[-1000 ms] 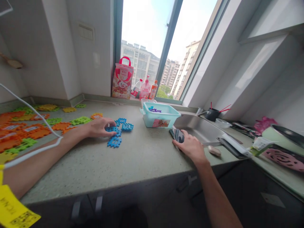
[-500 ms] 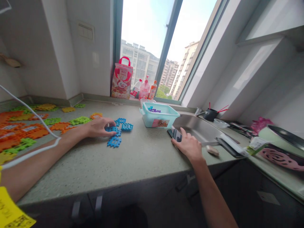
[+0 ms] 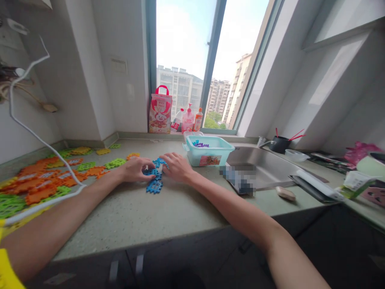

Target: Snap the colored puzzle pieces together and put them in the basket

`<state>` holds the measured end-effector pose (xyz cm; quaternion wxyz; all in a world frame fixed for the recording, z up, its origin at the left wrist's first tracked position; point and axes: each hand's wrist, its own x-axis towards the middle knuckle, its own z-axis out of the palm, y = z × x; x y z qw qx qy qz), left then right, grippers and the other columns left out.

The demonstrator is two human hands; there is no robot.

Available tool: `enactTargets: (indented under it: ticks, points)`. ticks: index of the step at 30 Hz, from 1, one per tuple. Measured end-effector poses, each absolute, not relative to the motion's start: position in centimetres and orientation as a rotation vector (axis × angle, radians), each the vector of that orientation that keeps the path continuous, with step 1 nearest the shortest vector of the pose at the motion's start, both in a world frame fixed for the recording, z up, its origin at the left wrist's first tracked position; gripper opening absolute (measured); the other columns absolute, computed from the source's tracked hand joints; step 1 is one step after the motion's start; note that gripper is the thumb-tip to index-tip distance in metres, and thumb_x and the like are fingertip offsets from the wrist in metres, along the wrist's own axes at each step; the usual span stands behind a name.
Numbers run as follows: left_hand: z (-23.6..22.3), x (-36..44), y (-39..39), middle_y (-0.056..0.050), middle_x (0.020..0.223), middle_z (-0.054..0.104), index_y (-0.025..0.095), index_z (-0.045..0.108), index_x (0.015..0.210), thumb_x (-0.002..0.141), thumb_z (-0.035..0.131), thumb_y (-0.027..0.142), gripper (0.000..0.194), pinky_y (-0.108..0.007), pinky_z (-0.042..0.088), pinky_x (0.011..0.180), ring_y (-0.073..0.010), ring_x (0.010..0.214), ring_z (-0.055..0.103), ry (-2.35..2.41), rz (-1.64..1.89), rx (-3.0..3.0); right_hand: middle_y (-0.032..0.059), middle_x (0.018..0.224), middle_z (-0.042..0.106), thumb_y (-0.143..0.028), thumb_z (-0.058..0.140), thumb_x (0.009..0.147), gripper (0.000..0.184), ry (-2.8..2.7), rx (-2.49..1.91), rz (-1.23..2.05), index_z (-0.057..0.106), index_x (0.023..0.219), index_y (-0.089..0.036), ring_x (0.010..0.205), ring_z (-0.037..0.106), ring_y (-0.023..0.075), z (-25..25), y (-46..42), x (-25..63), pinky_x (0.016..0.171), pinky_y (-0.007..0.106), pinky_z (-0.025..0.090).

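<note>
Several blue interlocking toy panels (image 3: 154, 186) with notched edges lie joined in a small group on the counter. My left hand (image 3: 134, 168) curls around the left side of the group, thumb and fingers closed on a blue panel. From the right, my right hand (image 3: 177, 166) reaches over the upper panels, its fingers bent down on another blue panel and partly hiding it. The nearest blue panel lies flat below both hands, touched by neither.
Orange, green and yellow panels (image 3: 42, 172) spread over the left counter, crossed by a white cable (image 3: 64, 162). A light-blue tub (image 3: 209, 156) holds purple and blue pieces. Right of it are a sink (image 3: 270, 168), a blurred-out phone (image 3: 239, 180) and a soap bar (image 3: 285, 194).
My right hand has left the phone by the sink and moved left onto the blue panels. My left hand stays at the panels. The view has shifted a little.
</note>
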<state>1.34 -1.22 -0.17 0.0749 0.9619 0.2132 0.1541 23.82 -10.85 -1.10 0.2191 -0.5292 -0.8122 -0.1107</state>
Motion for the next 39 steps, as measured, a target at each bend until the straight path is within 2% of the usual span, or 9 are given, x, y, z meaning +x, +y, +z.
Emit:
enactTargets:
  ticks: [6,11,14,17,22,27,29,35,39]
  points:
    - [-0.5,1.4,-0.9,-0.004,0.095,0.072,0.022,0.076,0.103,0.080,0.067,0.061,0.047,-0.029,0.050,0.079,-0.0193,0.080,0.065,0.713,0.632,2.904,0.0145,0.144,0.060,-0.033,0.042,0.107,0.041,-2.088,-1.531,-0.177,0.059,0.139,-0.015,0.132,0.053,0.0251,-2.2,-9.2,27.3,0.116,0.040,0.037]
    - [-0.5,1.3,0.0,-0.007,0.106,0.071,0.020,0.074,0.117,0.086,0.059,0.068,0.058,-0.031,0.049,0.083,-0.0227,0.090,0.066,0.917,0.651,2.872,0.0182,0.137,0.066,-0.033,0.040,0.107,0.044,-2.144,-1.668,0.138,0.058,0.139,-0.010,0.127,0.061,0.0256,-2.3,-9.4,29.0,0.109,0.038,0.042]
    - [-0.9,1.1,0.8,-0.008,0.111,0.070,0.021,0.071,0.125,0.092,0.050,0.069,0.063,-0.032,0.049,0.087,-0.0244,0.097,0.067,0.964,0.559,2.872,0.0159,0.135,0.069,-0.031,0.042,0.106,0.039,-2.210,-1.619,0.183,0.065,0.131,-0.014,0.125,0.062,0.0258,-2.2,-9.2,29.2,0.109,0.038,0.043]
    - [-1.2,1.0,1.2,-0.010,0.116,0.069,0.021,0.070,0.131,0.094,0.046,0.069,0.065,-0.033,0.048,0.093,-0.0260,0.106,0.066,0.918,0.499,2.892,0.0154,0.137,0.068,-0.030,0.043,0.105,0.039,-2.208,-1.573,0.215,0.065,0.134,-0.015,0.126,0.063,0.0263,-1.9,-9.3,29.2,0.109,0.039,0.044]
    - [-1.6,0.9,0.9,-0.013,0.123,0.068,0.019,0.068,0.135,0.096,0.048,0.066,0.064,-0.034,0.047,0.099,-0.0275,0.113,0.064,0.892,0.481,2.915,0.0116,0.135,0.070,-0.028,0.050,0.100,0.040,-2.212,-1.450,0.303,0.065,0.135,-0.019,0.121,0.066,0.0261,-1.5,-10.0,29.3,0.108,0.041,0.047]
    - [-1.8,0.9,0.8,-0.012,0.128,0.070,0.019,0.063,0.140,0.088,0.063,0.062,0.068,-0.034,0.047,0.100,-0.0280,0.115,0.064,0.879,0.529,2.885,0.0105,0.139,0.066,-0.024,0.068,0.086,0.058,-2.289,-1.255,0.271,0.059,0.143,-0.022,0.122,0.065,0.0256,-1.8,-10.3,28.9,0.106,0.041,0.048]
    - [-1.9,0.9,0.9,-0.011,0.127,0.071,0.020,0.066,0.137,0.089,0.061,0.058,0.062,-0.033,0.048,0.098,-0.0270,0.113,0.066,0.868,0.528,2.863,0.0095,0.134,0.069,-0.026,0.071,0.084,0.055,-2.308,-1.215,0.232,0.063,0.139,-0.023,0.121,0.065,0.0249,-2.0,-10.3,28.6,0.107,0.040,0.047]
    - [-1.1,0.2,1.3,-0.012,0.128,0.070,0.019,0.066,0.136,0.090,0.057,0.062,0.064,-0.032,0.050,0.092,-0.0253,0.106,0.067,0.857,0.495,2.806,0.0044,0.116,0.075,-0.030,0.073,0.086,0.035,-2.281,-1.295,0.236,0.073,0.121,-0.023,0.099,0.068,0.0186,-2.2,-9.9,28.3,0.092,0.030,0.049]
    - [0.0,-0.5,1.0,-0.010,0.127,0.070,0.021,0.065,0.137,0.082,0.066,0.056,0.066,-0.035,0.046,0.100,-0.0277,0.112,0.064,0.878,0.411,2.928,0.0018,0.106,0.075,-0.028,0.073,0.083,0.031,-2.249,-1.299,0.273,0.075,0.113,-0.022,0.084,0.063,0.0141,-2.3,-9.8,28.6,0.079,0.025,0.046]
